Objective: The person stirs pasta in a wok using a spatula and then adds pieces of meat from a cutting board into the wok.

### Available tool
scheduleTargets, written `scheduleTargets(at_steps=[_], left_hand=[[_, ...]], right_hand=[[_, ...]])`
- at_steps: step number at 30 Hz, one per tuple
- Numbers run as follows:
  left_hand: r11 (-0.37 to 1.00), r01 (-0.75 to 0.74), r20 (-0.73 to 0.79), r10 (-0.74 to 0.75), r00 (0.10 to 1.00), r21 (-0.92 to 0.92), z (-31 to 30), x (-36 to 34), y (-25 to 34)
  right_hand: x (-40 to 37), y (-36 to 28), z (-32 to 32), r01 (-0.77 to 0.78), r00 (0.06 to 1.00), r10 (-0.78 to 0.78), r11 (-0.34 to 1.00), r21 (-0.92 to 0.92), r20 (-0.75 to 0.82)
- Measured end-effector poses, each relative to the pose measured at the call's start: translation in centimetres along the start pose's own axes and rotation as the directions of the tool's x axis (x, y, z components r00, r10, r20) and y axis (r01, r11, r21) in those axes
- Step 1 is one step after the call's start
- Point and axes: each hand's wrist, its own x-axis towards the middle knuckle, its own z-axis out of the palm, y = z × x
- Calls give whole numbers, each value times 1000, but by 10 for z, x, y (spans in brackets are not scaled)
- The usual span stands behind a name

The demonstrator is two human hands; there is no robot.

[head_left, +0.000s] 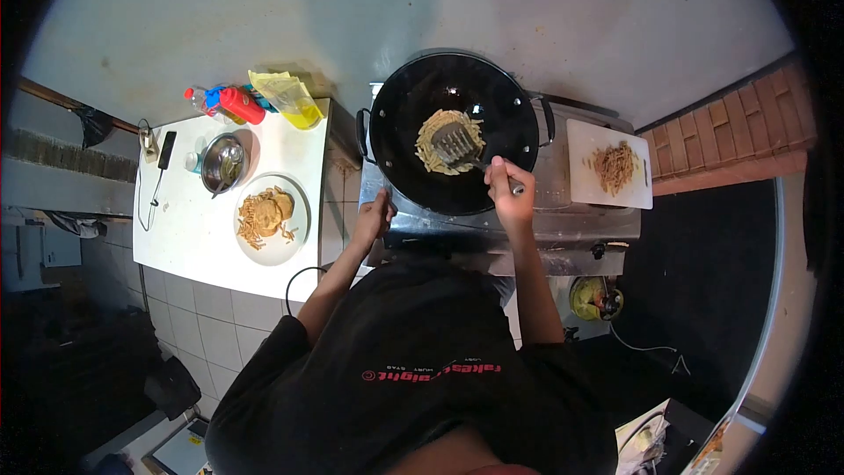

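Observation:
My right hand (pixel 512 192) is closed round the handle of a slotted spatula (pixel 455 142). The spatula's head rests on a round heap of pale, thin strips of food (pixel 431 158) inside a large black wok (pixel 497 105). The wok stands on a metal stove (pixel 545 229). My left hand (pixel 375 216) is beside the stove's left front edge, below the wok's left handle, with its fingers curled; whether anything is in them is too small to tell.
Right of the wok, a white cutting board (pixel 585 185) bears browned strips. On the white table (pixel 185 251) at left are a plate (pixel 299 224) of food, a metal bowl (pixel 225 164), a red bottle (pixel 242 105) and a yellow packet (pixel 286 98). A brick wall (pixel 730 136) borders the right.

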Motion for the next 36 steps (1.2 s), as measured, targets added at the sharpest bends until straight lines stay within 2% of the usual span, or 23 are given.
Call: scheduleTargets(at_steps=[6,8,11,16,22,24,25,28,30,32,36], left_hand=[[999,31,-22,-30,999,37,2,-5,10],[999,34,-12,-34,999,15,3,-5,9],[1000,-6,-6,6,1000,19,-2,5,-5],[999,24,0,-24,1000,25,0,1,3],[1000,17,-13,-16,1000,18,0,2,-1],[1000,-2,-7,2,1000,6,0,3,-2],[1000,5,-8,-5,1000,3,0,2,-2],[1000,-21,-23,21,1000,2,-3,15,-17],[999,-48,-38,48,998,3,-4,17,-21],[1000,15,-9,-15,1000,26,-1,0,1],[999,41,-26,-40,999,35,0,0,2]], right_hand=[[4,-4,2,20,1000,-19,998,-59,24],[3,-1,2,159,986,-153,982,-96,69],[-9,-25,13,163,984,-158,985,-55,82],[-23,-22,19,217,972,-208,973,-84,108],[-19,-16,18,291,956,-273,927,-239,106],[-16,-9,17,256,966,-258,954,-157,8],[-15,-9,14,173,985,-174,978,-121,-3],[-10,-12,11,159,986,-161,984,-80,-30],[-6,-7,8,133,991,-135,988,-72,-14],[-7,-6,7,104,995,-104,993,-63,4],[-9,-10,8,63,998,-61,993,-99,22]])
